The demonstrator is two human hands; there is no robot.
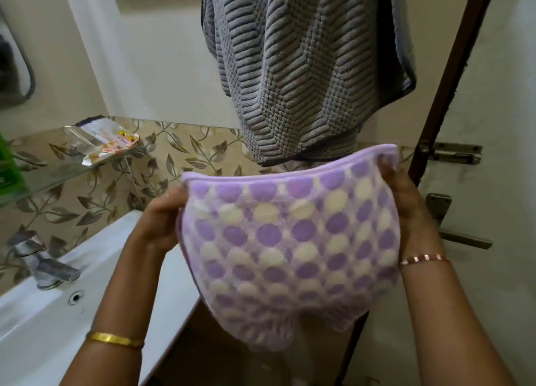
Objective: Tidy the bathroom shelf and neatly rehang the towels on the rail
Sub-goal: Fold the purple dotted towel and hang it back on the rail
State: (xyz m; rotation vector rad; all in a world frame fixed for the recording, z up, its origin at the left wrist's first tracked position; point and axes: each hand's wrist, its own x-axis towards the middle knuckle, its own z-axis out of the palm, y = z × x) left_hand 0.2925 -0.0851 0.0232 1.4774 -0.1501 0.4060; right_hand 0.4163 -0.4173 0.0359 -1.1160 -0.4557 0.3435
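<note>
Below the grey towel [298, 75], both hands, left hand [162, 214] and right hand [406, 202], grip clenched on the spotted towel's [293, 246] upper corners, near the sink [43, 307]

Your towel [290, 240] is lilac, dotted with purple and cream circles. Above it you see a grey towel [293, 66] with chevron ribbing. The wall tiles [179, 150] are beige with a brown leaf pattern — the sink [37, 321] white, the bangle [114, 339] gold.
</note>
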